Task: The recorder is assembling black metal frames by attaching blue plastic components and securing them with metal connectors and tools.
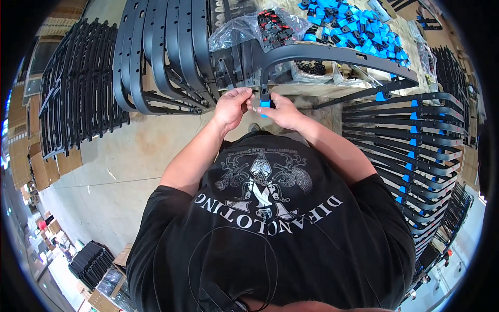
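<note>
In front of my chest, a black curved metal frame (322,53) reaches from the bench over to the right, one end pointing toward me. A blue plastic piece (265,105) sits at that near end. My right hand (284,111) closes on the blue piece from the right, thumb across it. Just left of the frame end, my left hand (232,108) has its thumb and fingers pinched together close to the frame; whatever small thing they hold is too tiny to make out.
A heap of blue plastic pieces (358,31) covers the bench's back right, beside a plastic bag (234,32) and red-and-black parts (274,26). Curved black frames (179,52) stand close at left; more frames with blue pieces (410,140) are stacked at right. Concrete floor (125,182) lies left.
</note>
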Demonstrator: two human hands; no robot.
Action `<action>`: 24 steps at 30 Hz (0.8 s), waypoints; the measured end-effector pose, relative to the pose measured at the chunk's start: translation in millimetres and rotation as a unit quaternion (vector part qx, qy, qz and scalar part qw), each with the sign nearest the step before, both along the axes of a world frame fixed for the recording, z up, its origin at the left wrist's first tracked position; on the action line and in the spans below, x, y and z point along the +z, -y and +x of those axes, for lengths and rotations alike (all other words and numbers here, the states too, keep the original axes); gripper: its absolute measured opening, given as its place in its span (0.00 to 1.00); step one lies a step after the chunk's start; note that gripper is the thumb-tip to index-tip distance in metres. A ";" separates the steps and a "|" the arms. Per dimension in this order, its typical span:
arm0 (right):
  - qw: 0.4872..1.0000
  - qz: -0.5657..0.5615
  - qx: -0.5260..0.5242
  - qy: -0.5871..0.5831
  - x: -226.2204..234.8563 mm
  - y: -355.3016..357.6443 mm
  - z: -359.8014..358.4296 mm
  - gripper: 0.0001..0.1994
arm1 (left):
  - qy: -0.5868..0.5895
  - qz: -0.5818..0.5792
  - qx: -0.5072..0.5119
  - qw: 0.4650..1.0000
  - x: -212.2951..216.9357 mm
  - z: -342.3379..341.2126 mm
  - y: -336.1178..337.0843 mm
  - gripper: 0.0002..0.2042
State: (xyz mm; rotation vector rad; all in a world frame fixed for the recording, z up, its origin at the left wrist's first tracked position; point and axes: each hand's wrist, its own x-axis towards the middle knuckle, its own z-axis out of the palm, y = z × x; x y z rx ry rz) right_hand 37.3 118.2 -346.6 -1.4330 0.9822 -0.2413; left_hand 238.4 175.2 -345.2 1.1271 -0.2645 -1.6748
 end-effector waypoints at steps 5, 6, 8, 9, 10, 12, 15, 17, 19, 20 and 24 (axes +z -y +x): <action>0.995 0.072 -0.061 0.043 -18.6 7.2 3.5 0.23 | -0.047 0.005 -0.009 0.999 -7.9 -2.0 5.8 0.07; 0.995 0.072 -0.063 0.043 -17.5 7.9 3.1 0.23 | -0.047 0.005 -0.011 0.999 -8.6 -1.2 7.0 0.07; 0.989 0.104 -0.060 0.084 -15.2 7.2 1.3 0.24 | -0.107 -0.012 -0.030 0.994 -9.7 1.5 9.2 0.07; 0.989 0.103 -0.062 0.083 -16.7 6.5 -0.3 0.24 | -0.108 -0.013 -0.033 0.994 -11.1 1.8 10.1 0.07; 0.987 0.112 -0.067 0.089 -18.3 4.8 -1.7 0.27 | -0.118 -0.007 -0.038 0.992 -12.4 1.6 9.8 0.06; 0.985 0.122 -0.075 0.093 -17.9 4.0 -3.2 0.30 | -0.129 0.000 -0.044 0.991 -13.0 -0.5 12.6 0.06; 0.973 0.168 -0.093 0.127 -12.0 5.6 -2.3 0.30 | -0.131 0.012 -0.055 0.990 -11.5 -3.6 18.9 0.07; 0.967 0.192 -0.094 0.135 -7.5 6.5 -1.5 0.27 | -0.071 0.034 -0.088 0.993 -11.6 -1.1 24.4 0.08; 0.965 0.208 -0.087 0.134 -9.3 7.5 -3.9 0.26 | 0.013 0.033 -0.084 0.996 -4.7 -5.6 26.1 0.09; 0.962 0.224 -0.079 0.132 -10.0 8.1 -5.1 0.24 | 0.097 0.032 -0.077 0.992 -1.2 -8.9 26.2 0.11; 0.964 0.216 -0.081 0.129 -18.2 8.0 -6.0 0.22 | 0.307 0.035 -0.069 0.949 16.8 -28.3 18.8 0.13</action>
